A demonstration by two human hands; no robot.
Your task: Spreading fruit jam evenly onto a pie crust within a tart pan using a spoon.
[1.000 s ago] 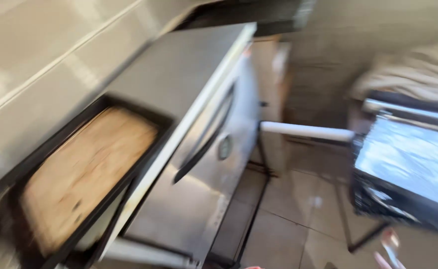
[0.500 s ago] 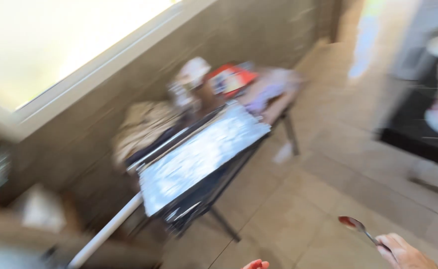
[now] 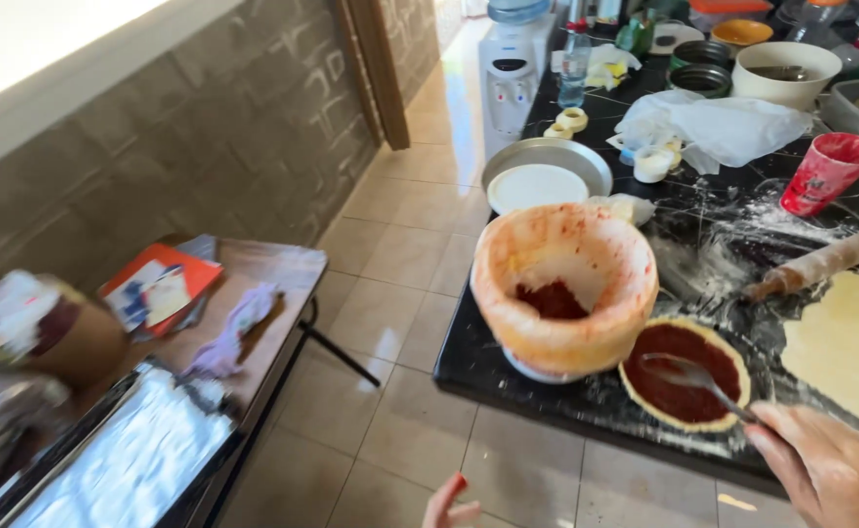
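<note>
My right hand (image 3: 825, 467) at the lower right grips a metal spoon (image 3: 693, 376); its bowl lies over a small round dough base (image 3: 686, 374) covered in red sauce. Just left of it stands a large bowl (image 3: 563, 286) smeared with red sauce, some sauce left at its bottom. Only the fingertips of my left hand (image 3: 448, 503) show at the bottom edge, over the tiled floor, holding nothing visible. Both the dough base and the bowl rest on a black floury counter (image 3: 469, 357).
A rolled dough sheet (image 3: 845, 342), a wooden rolling pin (image 3: 820, 262), a red cup (image 3: 828, 172), a metal pan with a white disc (image 3: 545, 176) and a white bowl (image 3: 786, 70) share the counter. At the left a low table (image 3: 263, 293) holds papers, a cloth and a foil-lined tray (image 3: 127, 464).
The view swung from a steel oven with a baked sheet, past the low table, to the counter. My right hand with the spoon came into view and now reaches the sauced dough.
</note>
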